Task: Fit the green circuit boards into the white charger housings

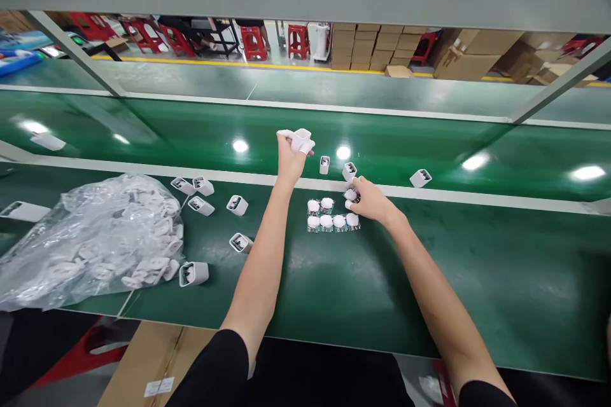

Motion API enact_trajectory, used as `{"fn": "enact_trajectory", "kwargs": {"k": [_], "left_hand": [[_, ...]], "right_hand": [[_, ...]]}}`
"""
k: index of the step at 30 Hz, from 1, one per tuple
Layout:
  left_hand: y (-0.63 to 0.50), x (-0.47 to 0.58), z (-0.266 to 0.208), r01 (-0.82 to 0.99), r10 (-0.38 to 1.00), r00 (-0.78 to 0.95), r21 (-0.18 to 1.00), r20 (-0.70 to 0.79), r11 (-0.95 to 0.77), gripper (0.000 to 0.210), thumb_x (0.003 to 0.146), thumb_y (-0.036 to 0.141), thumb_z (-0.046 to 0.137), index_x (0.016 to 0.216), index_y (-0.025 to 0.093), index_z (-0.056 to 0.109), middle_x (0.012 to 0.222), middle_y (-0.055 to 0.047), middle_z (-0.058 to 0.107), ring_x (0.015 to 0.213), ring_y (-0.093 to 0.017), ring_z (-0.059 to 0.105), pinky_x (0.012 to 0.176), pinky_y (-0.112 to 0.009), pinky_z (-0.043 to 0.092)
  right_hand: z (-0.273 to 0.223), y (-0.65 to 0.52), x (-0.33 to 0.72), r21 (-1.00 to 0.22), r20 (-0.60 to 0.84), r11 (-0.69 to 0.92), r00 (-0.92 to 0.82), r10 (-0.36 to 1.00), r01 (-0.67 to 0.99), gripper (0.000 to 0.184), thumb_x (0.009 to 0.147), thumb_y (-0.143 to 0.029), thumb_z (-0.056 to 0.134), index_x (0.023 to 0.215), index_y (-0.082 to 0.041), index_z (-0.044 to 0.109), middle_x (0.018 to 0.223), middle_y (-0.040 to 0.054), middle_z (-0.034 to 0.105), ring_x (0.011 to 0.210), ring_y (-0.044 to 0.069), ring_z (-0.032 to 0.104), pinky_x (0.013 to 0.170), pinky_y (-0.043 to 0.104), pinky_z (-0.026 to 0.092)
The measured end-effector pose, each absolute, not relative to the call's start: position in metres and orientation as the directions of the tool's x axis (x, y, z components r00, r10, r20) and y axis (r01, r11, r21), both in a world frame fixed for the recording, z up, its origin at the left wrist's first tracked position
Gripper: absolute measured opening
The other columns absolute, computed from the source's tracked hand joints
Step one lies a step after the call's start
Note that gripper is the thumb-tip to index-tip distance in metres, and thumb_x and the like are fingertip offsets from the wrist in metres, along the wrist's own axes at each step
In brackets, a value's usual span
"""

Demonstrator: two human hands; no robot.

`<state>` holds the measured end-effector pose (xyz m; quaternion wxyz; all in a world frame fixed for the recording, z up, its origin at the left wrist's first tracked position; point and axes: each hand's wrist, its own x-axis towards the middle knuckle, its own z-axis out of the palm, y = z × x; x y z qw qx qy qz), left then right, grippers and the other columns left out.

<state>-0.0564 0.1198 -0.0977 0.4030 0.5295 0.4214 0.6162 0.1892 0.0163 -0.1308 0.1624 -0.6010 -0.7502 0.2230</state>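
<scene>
My left hand (291,159) is raised over the far green strip, closed around a small white plastic housing (301,138) whose open end faces up. White covers show on its fingertips. My right hand (370,201) reaches to the bench, thumb and finger pinched on a small circuit board (351,194) with a round white part on top. Beside it, several similar circuit boards (326,222) lie in two rows. Just past my right hand, a white housing (349,171) stands with dark parts inside, and another housing (324,165) is to its left.
A clear plastic bag (109,235) full of white pieces covers the left bench. Several filled housings (194,273) lie between it and my left arm; another housing (421,178) is farther right. A pale rail (458,196) crosses the green bench (429,235). Cartons (372,44) and stools stand beyond.
</scene>
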Motion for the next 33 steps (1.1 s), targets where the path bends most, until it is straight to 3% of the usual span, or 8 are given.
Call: {"fn": "enact_trajectory", "kwargs": {"k": [7,9,11,14,17,21,29,33], "left_hand": [[0.064,-0.045,-0.038,-0.159,0.847,0.157,0.859,0.508,-0.486,0.054,0.089,0.060,0.068,0.131,0.030,0.053,0.104,-0.004,0.068,0.072,-0.017,0.057,0.067,-0.034,0.052],[0.047,-0.043,-0.026,-0.164,0.807,0.244,0.843,0.538,-0.513,0.054,0.092,0.064,0.063,0.132,0.029,0.059,0.105,-0.005,0.068,0.072,-0.017,0.055,0.070,-0.036,0.054],[0.029,-0.043,-0.014,-0.144,0.757,0.316,0.817,0.572,-0.558,0.054,0.095,0.065,0.061,0.135,0.029,0.062,0.109,-0.007,0.067,0.076,-0.018,0.056,0.073,-0.037,0.055],[0.003,-0.043,0.001,-0.095,0.668,0.421,0.762,0.614,-0.640,0.053,0.100,0.065,0.059,0.140,0.031,0.063,0.111,-0.007,0.062,0.082,-0.020,0.055,0.073,-0.037,0.053],[-0.017,-0.040,0.012,-0.042,0.589,0.467,0.682,0.660,-0.730,0.054,0.103,0.068,0.057,0.140,0.029,0.063,0.108,-0.007,0.056,0.084,-0.021,0.052,0.072,-0.036,0.049],[-0.029,-0.027,0.016,-0.104,0.434,0.471,0.538,0.768,-0.837,0.049,0.103,0.057,0.062,0.141,0.027,0.061,0.110,-0.007,0.054,0.090,-0.022,0.054,0.076,-0.038,0.050],[-0.040,-0.014,0.021,-0.178,0.245,0.433,0.349,0.867,-0.920,0.059,0.101,0.047,0.066,0.155,0.026,0.056,0.100,-0.005,0.048,0.087,-0.023,0.055,0.069,-0.039,0.053],[-0.042,-0.015,0.022,-0.158,0.213,0.405,0.297,0.889,-0.942,0.064,0.098,0.046,0.065,0.157,0.022,0.057,0.103,-0.007,0.049,0.089,-0.025,0.058,0.070,-0.043,0.054]], "right_hand": [[-0.125,0.019,0.181,-0.701,0.033,0.089,-0.092,0.995,0.707,0.022,0.076,-0.019,0.084,0.077,-0.021,0.063,0.086,0.0059,0.065,0.080,0.023,0.061,0.081,0.038,0.052],[-0.109,0.016,0.184,-0.785,0.045,0.099,-0.103,0.994,0.611,0.018,0.080,-0.027,0.086,0.086,-0.020,0.071,0.082,0.0047,0.070,0.077,0.022,0.066,0.077,0.038,0.056],[-0.083,0.008,0.190,-0.859,0.088,0.134,-0.117,0.989,0.494,0.033,0.089,-0.044,0.083,0.109,-0.018,0.078,0.090,0.0054,0.076,0.081,0.022,0.071,0.079,0.039,0.061],[-0.035,-0.019,0.198,-0.935,0.308,0.315,-0.065,0.949,0.162,0.052,0.091,-0.057,0.085,0.128,-0.022,0.079,0.108,0.0076,0.079,0.094,0.024,0.075,0.083,0.044,0.066],[0.007,-0.057,0.199,-0.810,0.572,0.576,0.069,0.817,-0.110,0.045,0.086,-0.045,0.094,0.127,-0.029,0.083,0.121,0.0080,0.078,0.102,0.028,0.078,0.082,0.047,0.069],[0.037,-0.098,0.193,-0.613,0.781,0.787,0.101,0.616,-0.062,0.054,0.076,-0.032,0.102,0.128,-0.035,0.084,0.115,0.0056,0.081,0.101,0.029,0.080,0.083,0.047,0.072],[0.036,-0.116,0.184,-0.491,0.871,0.870,0.011,0.491,0.039,0.067,0.076,-0.018,0.099,0.138,-0.035,0.080,0.123,0.0041,0.086,0.106,0.030,0.082,0.102,0.055,0.070],[0.035,-0.116,0.180,-0.475,0.880,0.880,-0.012,0.475,-0.002,0.071,0.075,-0.011,0.098,0.140,-0.033,0.079,0.126,0.0038,0.085,0.112,0.030,0.083,0.101,0.050,0.072]]}}
